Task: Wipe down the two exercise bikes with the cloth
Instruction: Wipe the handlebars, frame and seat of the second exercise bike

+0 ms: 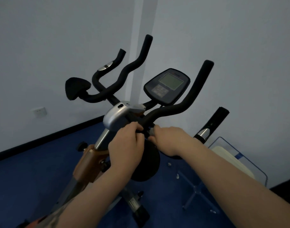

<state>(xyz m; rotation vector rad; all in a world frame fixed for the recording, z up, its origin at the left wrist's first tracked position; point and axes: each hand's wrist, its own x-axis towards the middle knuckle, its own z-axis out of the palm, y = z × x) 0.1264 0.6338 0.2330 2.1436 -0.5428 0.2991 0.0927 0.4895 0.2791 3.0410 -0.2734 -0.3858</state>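
An exercise bike (115,119) stands in front of me, with black foam handlebars (167,111), a grey-screened console (167,86) and a silver stem housing. My left hand (126,145) curls round the black bar just below the housing. My right hand (170,139) is close beside it, its fingers and thumb pinching a small grey wad (151,130) against the bar; it looks like the cloth, mostly hidden. A black round pad (145,163) sits under both hands. At the right stands another black grip with a chrome band (206,130).
A clear glass table (236,155) with a white object on it stands at the right, near the wall. The floor is blue carpet (25,178). The bike's brown frame (88,162) runs down toward me. Pale walls meet in a corner behind it.
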